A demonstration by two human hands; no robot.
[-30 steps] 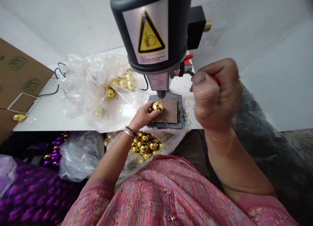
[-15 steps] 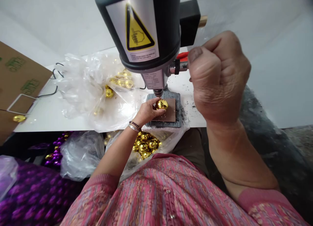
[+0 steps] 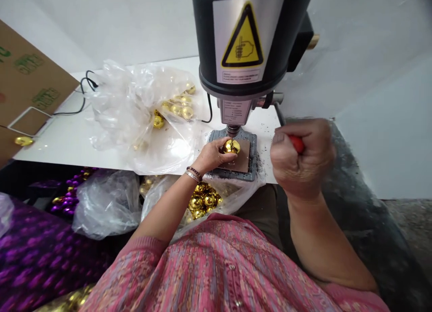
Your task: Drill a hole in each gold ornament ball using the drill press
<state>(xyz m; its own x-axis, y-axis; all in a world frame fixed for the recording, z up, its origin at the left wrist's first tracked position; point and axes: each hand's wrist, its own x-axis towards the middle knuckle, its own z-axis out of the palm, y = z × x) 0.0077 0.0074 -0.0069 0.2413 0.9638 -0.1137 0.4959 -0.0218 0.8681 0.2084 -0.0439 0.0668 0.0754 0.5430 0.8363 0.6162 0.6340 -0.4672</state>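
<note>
A black drill press (image 3: 248, 46) with a yellow hand-warning label stands over a grey base (image 3: 252, 156). On the base lies a brown board (image 3: 243, 155). My left hand (image 3: 215, 155) pinches a shiny gold ball (image 3: 232, 146) on that board, thumb in front and fingers behind. The drill bit (image 3: 232, 140) reaches down to the top of the ball; whether it has gone in I cannot tell. My right hand (image 3: 302, 156) is wrapped around the red knob (image 3: 297, 144) of the press's feed lever, to the right of the base.
On the white table (image 3: 101, 155), a clear plastic bag (image 3: 124, 109) holds several gold balls. Below the table edge, more gold balls (image 3: 202, 201) fill an open bag by my lap. Purple balls (image 3: 69, 197) and a cardboard box (image 3: 30, 73) are at left. Dark shavings surround the base.
My right hand has come down with the feed lever, and the red knob now shows in it. The drill bit is lower, at the ball. The whole view has shifted slightly.
</note>
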